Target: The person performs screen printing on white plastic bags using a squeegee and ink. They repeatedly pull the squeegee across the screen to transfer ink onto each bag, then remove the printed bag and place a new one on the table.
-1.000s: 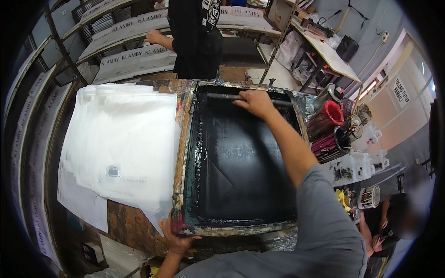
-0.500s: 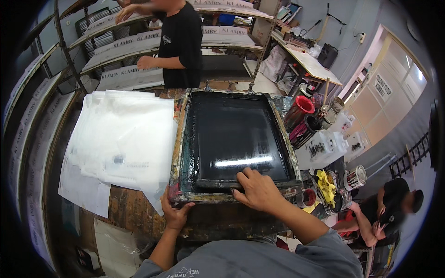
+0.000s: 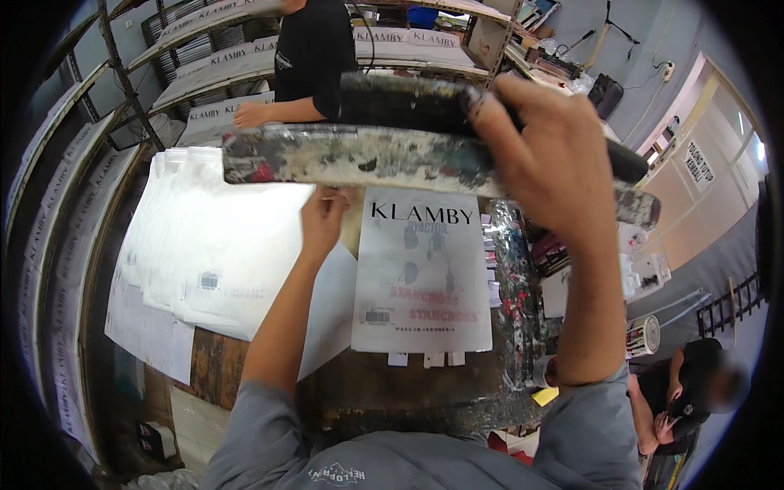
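Note:
Tilted up in front of me is the screen-printing frame [image 3: 359, 155], its near edge smeared with dried paint. My right hand [image 3: 547, 147] is closed around the dark squeegee [image 3: 404, 100] at that raised edge. Below the frame a white printed sheet [image 3: 420, 278] lies flat, with black lettering on top and faded grey and red marks under it. My left hand [image 3: 324, 216] is between this sheet and a broad stack of white sheets [image 3: 204, 237]. Its fingers are pressed together near the frame's underside; what they hold, if anything, is too small to make out.
Racks [image 3: 77, 212] with printed sheets stand along the left and back. A person in black [image 3: 314, 61] is beyond the table, and another person [image 3: 694, 376] sits at the lower right. At the right are a paint can [image 3: 643, 335] and paint-stained table edge [image 3: 514, 302].
The frame has swung up from the table, uncovering the printed sheet. My right hand rose with it and the squeegee. My left hand left the frame's near left corner and moved farther forward.

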`<action>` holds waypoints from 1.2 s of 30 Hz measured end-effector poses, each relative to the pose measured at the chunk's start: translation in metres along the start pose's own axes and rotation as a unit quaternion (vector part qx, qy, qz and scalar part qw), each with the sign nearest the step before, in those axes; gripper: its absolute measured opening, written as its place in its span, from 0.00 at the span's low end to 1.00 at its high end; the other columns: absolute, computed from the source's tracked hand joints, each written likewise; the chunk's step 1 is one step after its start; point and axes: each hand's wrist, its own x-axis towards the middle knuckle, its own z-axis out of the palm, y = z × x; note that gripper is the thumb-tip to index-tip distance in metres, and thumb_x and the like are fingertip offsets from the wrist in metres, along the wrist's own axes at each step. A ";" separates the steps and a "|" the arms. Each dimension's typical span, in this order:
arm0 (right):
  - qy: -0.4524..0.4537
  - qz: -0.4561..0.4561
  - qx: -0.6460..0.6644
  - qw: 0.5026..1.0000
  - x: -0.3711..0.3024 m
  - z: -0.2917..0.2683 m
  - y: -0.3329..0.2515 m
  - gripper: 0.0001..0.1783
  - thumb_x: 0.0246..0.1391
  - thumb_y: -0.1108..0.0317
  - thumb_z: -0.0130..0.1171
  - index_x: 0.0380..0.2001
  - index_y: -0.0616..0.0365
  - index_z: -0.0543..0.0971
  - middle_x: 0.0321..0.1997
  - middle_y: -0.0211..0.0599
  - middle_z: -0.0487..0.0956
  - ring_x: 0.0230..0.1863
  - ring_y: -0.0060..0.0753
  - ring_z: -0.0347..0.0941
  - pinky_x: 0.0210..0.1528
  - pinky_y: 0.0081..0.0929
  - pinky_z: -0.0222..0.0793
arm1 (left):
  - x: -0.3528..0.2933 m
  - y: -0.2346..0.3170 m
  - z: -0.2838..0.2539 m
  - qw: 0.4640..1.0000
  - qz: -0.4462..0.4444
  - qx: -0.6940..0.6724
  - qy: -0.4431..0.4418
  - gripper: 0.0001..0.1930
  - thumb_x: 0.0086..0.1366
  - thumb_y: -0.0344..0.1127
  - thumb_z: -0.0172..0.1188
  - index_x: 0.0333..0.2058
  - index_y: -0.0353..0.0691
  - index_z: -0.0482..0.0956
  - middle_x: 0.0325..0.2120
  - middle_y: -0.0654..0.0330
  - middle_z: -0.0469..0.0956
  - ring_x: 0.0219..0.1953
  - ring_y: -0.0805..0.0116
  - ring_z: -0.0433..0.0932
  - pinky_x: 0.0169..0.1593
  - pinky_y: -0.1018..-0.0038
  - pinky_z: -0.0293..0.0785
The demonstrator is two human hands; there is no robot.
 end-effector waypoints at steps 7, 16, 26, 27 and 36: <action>-0.010 -0.019 0.043 0.999 0.041 0.008 0.024 0.26 0.73 0.48 0.52 0.42 0.65 0.83 0.36 0.59 0.82 0.38 0.65 0.78 0.45 0.46 0.74 | 0.079 -0.135 0.048 0.891 0.202 0.370 -0.169 0.09 0.69 0.31 0.70 0.45 0.36 0.89 0.44 0.46 0.85 0.48 0.44 0.84 0.50 0.52 0.81; -0.041 0.085 0.017 0.995 0.056 -0.014 -0.021 0.28 0.72 0.48 0.51 0.38 0.66 0.82 0.33 0.57 0.83 0.36 0.63 0.80 0.44 0.48 0.75 | 0.076 -0.037 -0.080 0.981 -0.155 0.094 -0.063 0.09 0.71 0.34 0.67 0.36 0.32 0.86 0.25 0.62 0.82 0.26 0.75 0.76 0.31 0.76 0.72; 0.038 -0.022 0.016 0.999 -0.019 0.011 0.003 0.28 0.66 0.47 0.58 0.28 0.66 0.81 0.28 0.59 0.81 0.33 0.65 0.79 0.45 0.53 0.71 | -0.113 -0.043 -0.400 0.924 -0.141 0.217 0.281 0.14 0.77 0.40 0.65 0.45 0.31 0.84 0.28 0.60 0.82 0.28 0.73 0.79 0.34 0.73 0.77; 0.021 -0.004 -0.002 1.000 -0.020 0.008 -0.004 0.29 0.66 0.46 0.58 0.28 0.66 0.81 0.29 0.59 0.82 0.35 0.65 0.79 0.46 0.53 0.71 | -0.107 -0.036 -0.424 0.914 -0.147 0.249 0.286 0.15 0.77 0.40 0.66 0.47 0.30 0.84 0.31 0.57 0.83 0.31 0.70 0.80 0.36 0.69 0.79; 0.046 -0.036 -0.047 0.997 -0.034 0.012 -0.005 0.29 0.67 0.45 0.58 0.30 0.64 0.84 0.32 0.57 0.84 0.39 0.60 0.81 0.50 0.53 0.69 | -0.126 0.030 -0.161 0.869 0.140 0.450 -0.153 0.28 0.75 0.51 0.65 0.66 0.43 0.79 0.68 0.52 0.77 0.71 0.46 0.72 0.80 0.40 0.49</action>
